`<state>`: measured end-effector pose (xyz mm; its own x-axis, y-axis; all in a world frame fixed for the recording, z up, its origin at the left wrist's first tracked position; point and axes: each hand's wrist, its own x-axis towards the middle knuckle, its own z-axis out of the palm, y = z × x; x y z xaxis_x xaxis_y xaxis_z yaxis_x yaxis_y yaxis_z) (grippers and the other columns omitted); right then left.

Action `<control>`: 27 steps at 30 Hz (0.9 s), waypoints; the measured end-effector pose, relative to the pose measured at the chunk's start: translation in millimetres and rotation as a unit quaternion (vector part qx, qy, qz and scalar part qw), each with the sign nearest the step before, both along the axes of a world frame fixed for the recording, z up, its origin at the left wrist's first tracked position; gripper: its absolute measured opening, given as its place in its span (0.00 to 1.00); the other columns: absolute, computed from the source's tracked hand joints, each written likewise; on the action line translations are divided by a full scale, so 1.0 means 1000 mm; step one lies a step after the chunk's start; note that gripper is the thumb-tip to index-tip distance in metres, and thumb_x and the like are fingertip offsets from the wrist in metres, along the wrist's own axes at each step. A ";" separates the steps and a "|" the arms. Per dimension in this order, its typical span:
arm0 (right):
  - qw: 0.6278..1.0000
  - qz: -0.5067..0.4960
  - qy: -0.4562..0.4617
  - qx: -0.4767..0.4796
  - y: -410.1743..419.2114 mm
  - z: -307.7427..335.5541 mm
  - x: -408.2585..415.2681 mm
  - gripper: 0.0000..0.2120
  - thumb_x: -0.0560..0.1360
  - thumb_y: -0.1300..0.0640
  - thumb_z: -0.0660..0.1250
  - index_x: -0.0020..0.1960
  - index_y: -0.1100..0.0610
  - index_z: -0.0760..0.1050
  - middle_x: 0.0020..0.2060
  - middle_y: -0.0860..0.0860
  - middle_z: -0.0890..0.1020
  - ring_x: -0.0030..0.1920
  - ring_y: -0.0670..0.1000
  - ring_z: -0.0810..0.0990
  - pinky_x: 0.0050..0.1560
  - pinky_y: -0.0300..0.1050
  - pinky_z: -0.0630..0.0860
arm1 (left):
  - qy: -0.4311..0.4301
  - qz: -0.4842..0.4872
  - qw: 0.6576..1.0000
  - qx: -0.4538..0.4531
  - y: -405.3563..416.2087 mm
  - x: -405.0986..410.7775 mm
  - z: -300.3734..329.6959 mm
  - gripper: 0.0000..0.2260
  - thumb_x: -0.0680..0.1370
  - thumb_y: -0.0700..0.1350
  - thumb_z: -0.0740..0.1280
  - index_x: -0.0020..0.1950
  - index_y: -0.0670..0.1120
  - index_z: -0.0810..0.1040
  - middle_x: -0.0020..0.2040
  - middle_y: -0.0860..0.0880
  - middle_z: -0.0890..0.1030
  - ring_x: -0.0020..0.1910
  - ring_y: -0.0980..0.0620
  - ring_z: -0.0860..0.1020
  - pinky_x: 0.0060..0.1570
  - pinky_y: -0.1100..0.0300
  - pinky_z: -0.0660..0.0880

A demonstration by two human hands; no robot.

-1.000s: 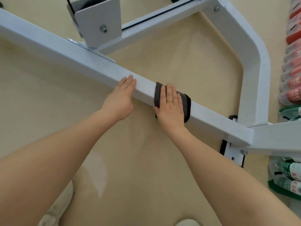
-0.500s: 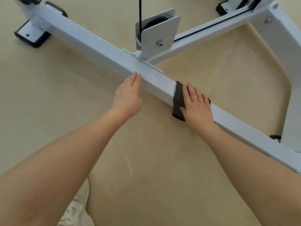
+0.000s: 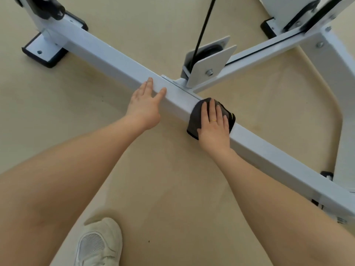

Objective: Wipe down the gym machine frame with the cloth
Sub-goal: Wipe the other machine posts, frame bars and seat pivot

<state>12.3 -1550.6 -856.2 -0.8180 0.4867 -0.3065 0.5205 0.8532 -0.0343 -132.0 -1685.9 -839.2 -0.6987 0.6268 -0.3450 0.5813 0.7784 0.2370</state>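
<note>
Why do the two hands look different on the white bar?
The right hand presses a dark cloth onto the white bar; the left hand rests bare on the bar with no cloth under it. The right hand wears a gold ring; the left hand shows none. The left hand's fingers are spread apart; the right hand's lie closer together. Both lie flat with straight fingers on the same bar.

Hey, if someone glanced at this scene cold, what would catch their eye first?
First, the long white frame bar running diagonally across the tan floor, with two bare arms reaching up to it. The right hand presses a dark cloth flat over the bar near the middle, while the left hand rests on the bar just beside it. Behind them stands a pulley bracket with a black cable, and a white shoe shows at the bottom.
</note>
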 end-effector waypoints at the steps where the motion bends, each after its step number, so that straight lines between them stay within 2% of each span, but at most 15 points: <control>1: 1.000 0.011 -0.006 0.002 0.005 0.002 0.007 0.34 0.80 0.55 0.56 0.76 0.55 0.37 0.76 0.53 0.40 0.76 0.54 0.41 0.73 0.51 0.42 | -0.002 -0.006 1.000 -0.003 -0.001 -0.004 0.001 0.31 0.76 0.39 0.58 0.76 0.53 0.49 0.76 0.42 0.40 0.75 0.46 0.42 0.72 0.55 0.42; 3: 1.000 0.006 -0.018 0.011 0.015 0.005 0.022 0.34 0.80 0.56 0.57 0.77 0.54 0.38 0.76 0.51 0.41 0.76 0.54 0.43 0.73 0.50 0.43 | 0.001 -0.025 1.000 -0.005 -0.004 -0.008 0.000 0.31 0.77 0.40 0.58 0.76 0.54 0.50 0.76 0.43 0.41 0.75 0.47 0.43 0.72 0.55 0.42; 7: 0.997 -0.070 -0.031 0.021 0.016 0.011 0.037 0.32 0.80 0.59 0.56 0.77 0.55 0.41 0.77 0.52 0.45 0.76 0.55 0.46 0.74 0.49 0.47 | 0.034 -0.056 0.998 0.005 -0.012 -0.015 -0.006 0.31 0.76 0.40 0.57 0.76 0.52 0.49 0.77 0.44 0.44 0.75 0.48 0.45 0.72 0.54 0.43; 12: 0.997 -0.081 -0.016 0.009 -0.015 0.011 0.001 0.31 0.80 0.62 0.56 0.77 0.60 0.42 0.76 0.55 0.45 0.76 0.57 0.46 0.74 0.47 0.48 | 0.029 -0.078 0.996 0.014 -0.020 -0.019 -0.006 0.31 0.76 0.38 0.56 0.76 0.47 0.46 0.77 0.47 0.44 0.75 0.50 0.45 0.72 0.54 0.42; 15: 0.993 -0.120 -0.002 0.003 -0.035 0.013 -0.021 0.32 0.79 0.67 0.56 0.77 0.59 0.43 0.77 0.53 0.44 0.76 0.56 0.47 0.73 0.47 0.54 | 0.031 -0.118 0.993 -0.008 -0.023 -0.026 -0.004 0.31 0.76 0.38 0.55 0.76 0.47 0.45 0.77 0.47 0.43 0.75 0.50 0.44 0.72 0.53 0.43; 17: 0.991 -0.129 -0.010 0.016 -0.039 0.021 -0.031 0.30 0.78 0.69 0.55 0.76 0.59 0.48 0.76 0.54 0.49 0.75 0.57 0.52 0.68 0.49 0.63 | 0.031 -0.145 0.989 -0.022 -0.025 -0.033 0.000 0.32 0.76 0.38 0.55 0.76 0.47 0.44 0.77 0.47 0.43 0.75 0.50 0.44 0.72 0.53 0.43; 18: 0.992 -0.121 -0.018 0.031 -0.038 0.026 -0.034 0.28 0.77 0.70 0.56 0.75 0.60 0.53 0.75 0.55 0.54 0.72 0.58 0.56 0.61 0.50 0.68 | 0.033 -0.155 0.987 -0.027 -0.026 -0.037 0.001 0.32 0.76 0.38 0.56 0.76 0.47 0.44 0.77 0.47 0.43 0.75 0.50 0.45 0.72 0.53 0.44; 20: 0.993 -0.101 -0.033 0.055 -0.035 0.034 -0.038 0.24 0.74 0.70 0.58 0.69 0.61 0.60 0.69 0.58 0.62 0.65 0.59 0.64 0.45 0.49 0.68 | 0.041 -0.165 0.985 -0.036 -0.027 -0.038 0.004 0.32 0.76 0.39 0.56 0.76 0.47 0.45 0.77 0.46 0.44 0.75 0.50 0.46 0.72 0.53 0.44; 21: 0.993 -0.093 -0.037 0.060 -0.031 0.036 -0.038 0.22 0.74 0.69 0.58 0.67 0.61 0.61 0.67 0.58 0.64 0.62 0.59 0.65 0.42 0.48 0.65 | 0.045 -0.165 0.984 -0.040 -0.025 -0.036 0.004 0.32 0.76 0.39 0.56 0.76 0.47 0.45 0.77 0.46 0.44 0.75 0.49 0.46 0.72 0.53 0.45; 24: 0.996 -0.075 -0.034 0.043 -0.019 0.039 -0.034 0.15 0.76 0.67 0.58 0.62 0.62 0.65 0.62 0.59 0.67 0.60 0.59 0.67 0.43 0.47 0.63 | 0.035 -0.135 0.989 -0.044 -0.021 -0.027 0.008 0.32 0.76 0.39 0.57 0.76 0.47 0.45 0.77 0.46 0.44 0.75 0.49 0.46 0.72 0.53 0.46; 27: 0.991 -0.129 0.024 0.023 -0.003 0.050 -0.025 0.12 0.77 0.63 0.57 0.60 0.64 0.66 0.59 0.60 0.71 0.58 0.60 0.69 0.48 0.51 0.65 | 0.011 -0.096 0.995 -0.031 -0.014 -0.022 0.012 0.30 0.76 0.40 0.58 0.75 0.45 0.50 0.77 0.44 0.47 0.75 0.48 0.48 0.71 0.53 0.50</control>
<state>-13.1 -1554.0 -806.4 -0.6777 0.6941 -0.2428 0.7202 0.6932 -0.0287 -154.1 -1699.5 -826.7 -0.5765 0.7273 -0.3725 0.7247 0.6657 0.1780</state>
